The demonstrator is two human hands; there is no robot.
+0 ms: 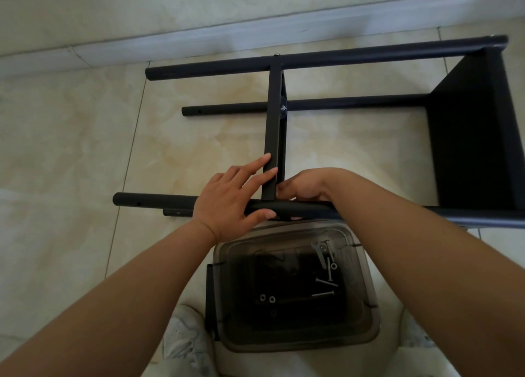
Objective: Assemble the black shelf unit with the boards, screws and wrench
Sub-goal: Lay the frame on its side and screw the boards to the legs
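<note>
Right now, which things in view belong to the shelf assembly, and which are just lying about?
Job in hand:
shelf frame
middle board
end board
loose screws
washers
wrench
left hand, steadying the middle board
right hand, at the joint

Lying about:
clear bin, only holding the hardware
shoe
baseboard

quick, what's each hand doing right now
Left hand: open, fingers on the middle board, thumb under the near pole.
Right hand: curled behind the board; grip cannot be told.

Glossy beige marble-look floor tiles (71, 138) fill the room. A pale baseboard (199, 40) runs at twelve o'clock. At six o'clock, possibly a light-coloured shoe (184, 339).
</note>
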